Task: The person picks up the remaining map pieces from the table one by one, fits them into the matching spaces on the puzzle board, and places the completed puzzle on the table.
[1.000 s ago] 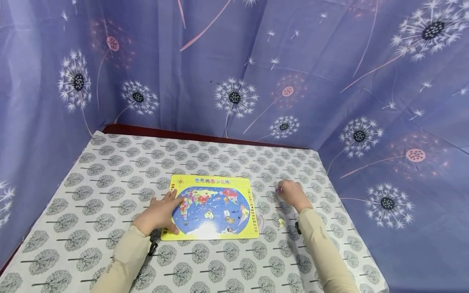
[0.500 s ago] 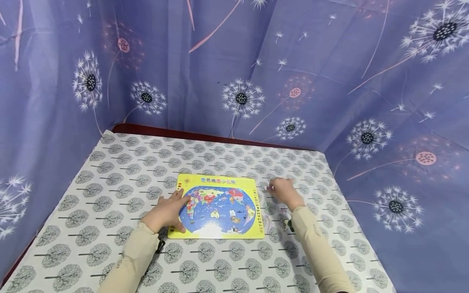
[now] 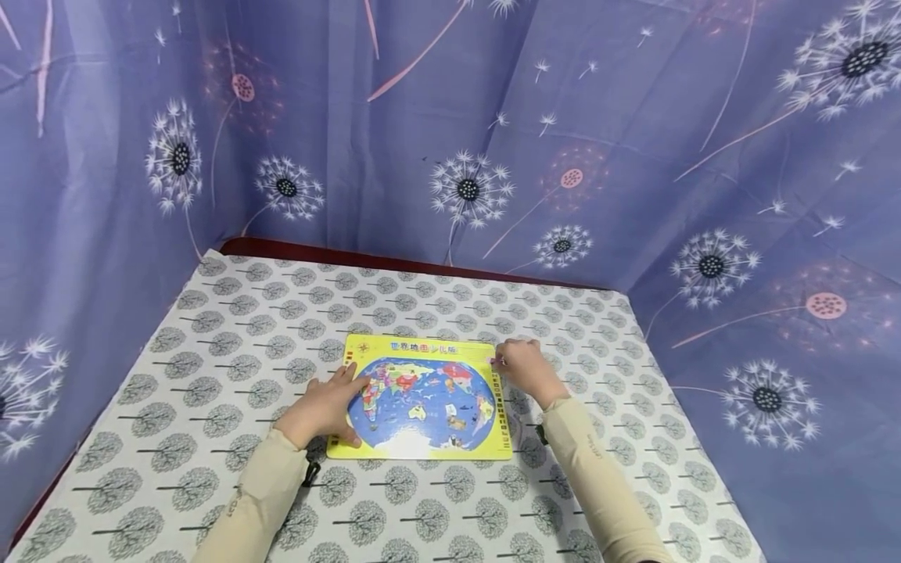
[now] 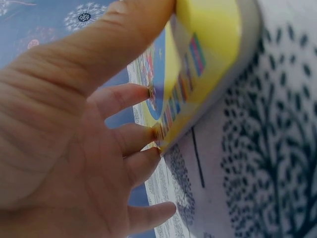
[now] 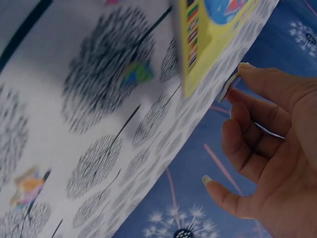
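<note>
A yellow-framed world map puzzle board (image 3: 422, 395) lies flat on the table, with its blue oval map face up. My left hand (image 3: 320, 408) rests on the board's left edge, fingers spread and thumb at the lower corner. In the left wrist view, the fingertips (image 4: 148, 92) touch the printed surface near a row of small flags. My right hand (image 3: 529, 369) is at the board's upper right corner. Between its thumb and forefinger it pinches a small, thin puzzle piece (image 5: 229, 85), seen nearly edge-on in the right wrist view.
Loose puzzle pieces lie on the tree-patterned cloth (image 3: 415, 512): a green and blue one (image 5: 137, 73) near the board and an orange one (image 5: 29, 186) farther off. Purple dandelion curtains (image 3: 394, 156) hang behind the table and along its sides.
My right hand has moved left with the puzzle piece, from the cloth to the board's upper right corner. My left hand stays on the board's left edge. The head view has shifted slightly.
</note>
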Motion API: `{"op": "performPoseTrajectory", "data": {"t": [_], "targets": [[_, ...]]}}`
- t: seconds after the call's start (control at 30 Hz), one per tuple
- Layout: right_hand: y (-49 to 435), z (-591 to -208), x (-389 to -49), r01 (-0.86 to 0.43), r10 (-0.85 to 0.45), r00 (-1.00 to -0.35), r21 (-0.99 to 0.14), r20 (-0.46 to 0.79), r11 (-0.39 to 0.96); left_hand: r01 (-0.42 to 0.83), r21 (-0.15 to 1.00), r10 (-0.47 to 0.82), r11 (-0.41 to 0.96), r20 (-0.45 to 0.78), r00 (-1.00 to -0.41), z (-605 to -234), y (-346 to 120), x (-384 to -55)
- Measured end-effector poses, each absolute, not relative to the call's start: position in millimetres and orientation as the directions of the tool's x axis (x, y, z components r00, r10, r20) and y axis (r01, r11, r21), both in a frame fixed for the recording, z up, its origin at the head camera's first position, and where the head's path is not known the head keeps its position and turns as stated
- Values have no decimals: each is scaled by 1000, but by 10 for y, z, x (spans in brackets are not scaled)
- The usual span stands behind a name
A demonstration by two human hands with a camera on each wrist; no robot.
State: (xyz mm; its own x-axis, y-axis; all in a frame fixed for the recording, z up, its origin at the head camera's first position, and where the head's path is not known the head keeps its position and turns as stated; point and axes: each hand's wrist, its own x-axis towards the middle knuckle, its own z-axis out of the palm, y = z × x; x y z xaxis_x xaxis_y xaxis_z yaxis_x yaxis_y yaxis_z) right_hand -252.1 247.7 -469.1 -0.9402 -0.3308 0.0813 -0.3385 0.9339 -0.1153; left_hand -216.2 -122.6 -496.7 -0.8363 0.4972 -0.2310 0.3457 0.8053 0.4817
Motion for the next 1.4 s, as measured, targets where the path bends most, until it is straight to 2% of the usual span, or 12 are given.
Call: {"op": "performPoseTrajectory", "data": {"t": [0.57, 0.73, 1.17, 1.4], "targets": [[2032, -4832, -2426, -450, -448, -893, -93, 44, 888, 370, 476, 514, 798, -215, -831, -4955, -1214, -2226], [1992, -4868, -2421, -450, -449, -893, -47, 36, 892, 368, 480, 515, 796, -218, -829, -4946, -1215, -2227], [1947, -4895, -2383, -439, -438, -899, -38, 30, 898, 350, 506, 515, 788, -232, -825, -4916, -1226, -2185], [1930, -4929, -2349, -464, -461, -884, -30, 71, 885, 345, 502, 512, 793, -242, -824, -4937, -1244, -2180]]}}
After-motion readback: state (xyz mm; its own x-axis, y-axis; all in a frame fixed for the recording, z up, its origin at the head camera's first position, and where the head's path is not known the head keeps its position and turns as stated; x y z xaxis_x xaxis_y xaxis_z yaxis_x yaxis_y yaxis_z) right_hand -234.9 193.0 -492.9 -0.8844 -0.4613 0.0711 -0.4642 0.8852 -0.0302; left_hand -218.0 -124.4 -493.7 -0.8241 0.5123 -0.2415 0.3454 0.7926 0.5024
